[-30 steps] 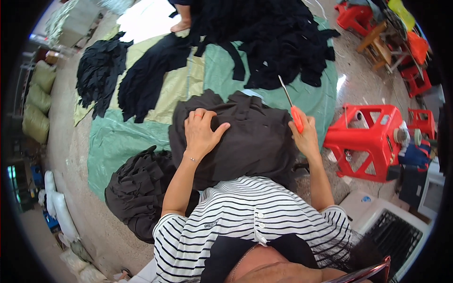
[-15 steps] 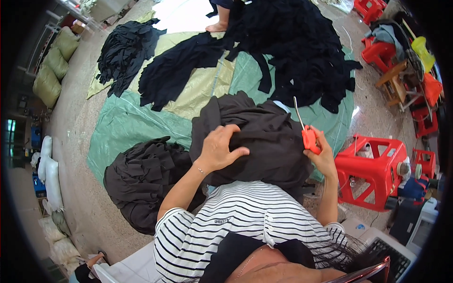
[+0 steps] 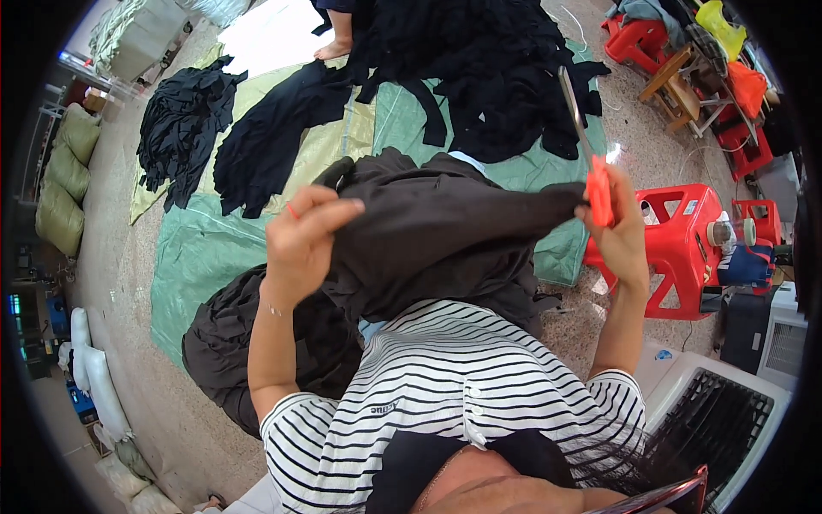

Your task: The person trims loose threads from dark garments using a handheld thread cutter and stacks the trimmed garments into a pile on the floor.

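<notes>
Between my raised hands a dark brown cloth (image 3: 445, 206) is stretched out above my lap. My left hand (image 3: 300, 244) is closed with thumb and fingers pinching the cloth's left end; a ring shows on one finger. My right hand (image 3: 623, 236) is closed round the orange-red handles of a pair of scissors (image 3: 600, 193), its long metal blades pointing up and away. The same hand's fingertips also grip the cloth's right end. More brown cloth lies heaped in my lap under the stretched piece. A second brown cloth pile (image 3: 227, 343) sits at my left.
Ahead, dark cloth heaps (image 3: 479, 68) lie on green sheeting (image 3: 205, 240) and yellow sheeting. Another person's bare foot (image 3: 334, 49) stands at the far side. A red plastic stool (image 3: 676, 206) is close on my right. Stuffed sacks (image 3: 64, 188) line the left.
Both hands have risen and spread apart, lifting and stretching a piece of the brown cloth. My left hand, earlier open on the pile, now pinches it. The view has shifted too.
</notes>
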Demonstrator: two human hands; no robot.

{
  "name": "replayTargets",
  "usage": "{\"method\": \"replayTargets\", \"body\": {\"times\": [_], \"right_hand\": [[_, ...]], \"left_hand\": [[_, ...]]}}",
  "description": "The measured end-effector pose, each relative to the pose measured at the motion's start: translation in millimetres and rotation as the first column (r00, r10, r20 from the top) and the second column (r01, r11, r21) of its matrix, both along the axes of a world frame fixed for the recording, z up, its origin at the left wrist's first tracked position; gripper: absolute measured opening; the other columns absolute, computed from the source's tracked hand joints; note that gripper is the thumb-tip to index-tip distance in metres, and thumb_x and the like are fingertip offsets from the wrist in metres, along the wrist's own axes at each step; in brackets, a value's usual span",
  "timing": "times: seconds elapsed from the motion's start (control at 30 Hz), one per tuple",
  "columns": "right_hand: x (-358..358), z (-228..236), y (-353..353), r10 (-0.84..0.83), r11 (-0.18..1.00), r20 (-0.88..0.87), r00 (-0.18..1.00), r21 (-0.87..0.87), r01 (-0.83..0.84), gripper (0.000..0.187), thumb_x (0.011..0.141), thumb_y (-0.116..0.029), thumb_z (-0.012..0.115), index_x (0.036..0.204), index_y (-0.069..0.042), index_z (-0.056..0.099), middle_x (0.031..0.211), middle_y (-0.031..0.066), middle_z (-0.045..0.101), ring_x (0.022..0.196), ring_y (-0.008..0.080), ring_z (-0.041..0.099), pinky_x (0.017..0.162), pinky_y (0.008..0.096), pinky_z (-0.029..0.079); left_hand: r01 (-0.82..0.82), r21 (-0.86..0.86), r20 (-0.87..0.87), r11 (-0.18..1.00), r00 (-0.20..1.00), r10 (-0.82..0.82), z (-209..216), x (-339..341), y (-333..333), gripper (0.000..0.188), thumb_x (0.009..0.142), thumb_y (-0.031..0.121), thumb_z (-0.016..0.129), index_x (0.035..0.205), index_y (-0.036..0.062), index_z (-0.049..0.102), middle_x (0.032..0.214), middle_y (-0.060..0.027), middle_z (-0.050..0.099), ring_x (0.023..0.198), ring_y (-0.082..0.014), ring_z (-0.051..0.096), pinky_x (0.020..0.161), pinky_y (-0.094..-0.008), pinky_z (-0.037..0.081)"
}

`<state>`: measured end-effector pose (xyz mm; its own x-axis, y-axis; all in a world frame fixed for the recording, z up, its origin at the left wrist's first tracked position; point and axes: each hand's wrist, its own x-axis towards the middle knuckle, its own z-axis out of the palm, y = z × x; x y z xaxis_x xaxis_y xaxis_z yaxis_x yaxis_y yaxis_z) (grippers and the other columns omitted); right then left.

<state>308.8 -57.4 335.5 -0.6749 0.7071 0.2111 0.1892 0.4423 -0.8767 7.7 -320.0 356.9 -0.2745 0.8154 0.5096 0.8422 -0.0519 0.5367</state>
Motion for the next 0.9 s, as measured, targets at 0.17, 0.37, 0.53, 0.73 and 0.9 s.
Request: {"method": "replayTargets", "body": {"times": [0.17, 0.37, 0.53, 0.73, 0.9], "right_hand": [[50, -64, -45, 0.154, 0.943, 0.222, 0.963, -0.324, -0.077, 0.071, 0.076, 0.015, 0.068, 0.139, -0.007, 0.048, 0.135, 0.0057, 0.054, 0.127, 0.0173, 0.051, 0.104, 0.0316, 0.043], [63, -85, -61, -0.098, 0.979, 0.328, 0.94, -0.139, 0.15, 0.066, 0.085, -0.004, 0.07, 0.146, -0.01, 0.045, 0.136, 0.0164, 0.058, 0.124, 0.0232, 0.056, 0.103, 0.0341, 0.043], [31, -59, -53, -0.102, 0.994, 0.349, 0.931, 0.076, 0.08, 0.062, 0.085, -0.007, 0.071, 0.142, -0.01, 0.05, 0.132, 0.0195, 0.059, 0.116, 0.0331, 0.062, 0.096, 0.037, 0.048], [-30, -52, -68, -0.001, 0.995, 0.279, 0.96, 0.096, -0.027, 0.068, 0.077, -0.001, 0.072, 0.14, -0.015, 0.052, 0.114, 0.0172, 0.068, 0.102, 0.035, 0.067, 0.084, 0.0381, 0.053], [-46, -38, -65, 0.092, 0.976, 0.405, 0.91, 0.143, -0.163, 0.069, 0.077, -0.017, 0.077, 0.141, -0.023, 0.052, 0.107, 0.0151, 0.062, 0.088, 0.0361, 0.065, 0.077, 0.0412, 0.052]], "left_hand": [[0.289, -0.596, 0.13, 0.749, 0.955, -0.265, -77, 38, -60, 0.025, 0.076, 0.01, 0.071, 0.1, 0.0103, 0.071, 0.087, -0.0073, 0.059, 0.082, -0.03, 0.062, 0.073, -0.0412, 0.051], [0.244, -0.553, 0.295, 0.797, 0.952, -0.087, -82, 31, -46, 0.018, 0.084, 0.021, 0.071, 0.086, 0.0038, 0.07, 0.083, -0.0116, 0.066, 0.081, -0.0324, 0.065, 0.071, -0.0401, 0.052], [0.172, -0.38, 0.465, 0.909, 0.885, 0.027, -100, 38, 25, 0.019, 0.082, 0.012, 0.074, 0.098, 0.0041, 0.068, 0.085, -0.0099, 0.064, 0.071, -0.0245, 0.062, 0.065, -0.0331, 0.05], [0.161, -0.231, 0.332, 0.96, 0.94, -0.078, -118, 79, 49, 0.031, 0.071, 0.012, 0.081, 0.099, 0.0103, 0.068, 0.098, -0.0074, 0.053, 0.082, -0.0251, 0.06, 0.071, -0.0349, 0.053], [0.126, -0.224, 0.211, 0.966, 0.974, -0.078, -127, 81, 48, 0.022, 0.071, 0.008, 0.075, 0.091, 0.0098, 0.065, 0.093, -0.0066, 0.051, 0.08, -0.0239, 0.061, 0.068, -0.0357, 0.052]]}}
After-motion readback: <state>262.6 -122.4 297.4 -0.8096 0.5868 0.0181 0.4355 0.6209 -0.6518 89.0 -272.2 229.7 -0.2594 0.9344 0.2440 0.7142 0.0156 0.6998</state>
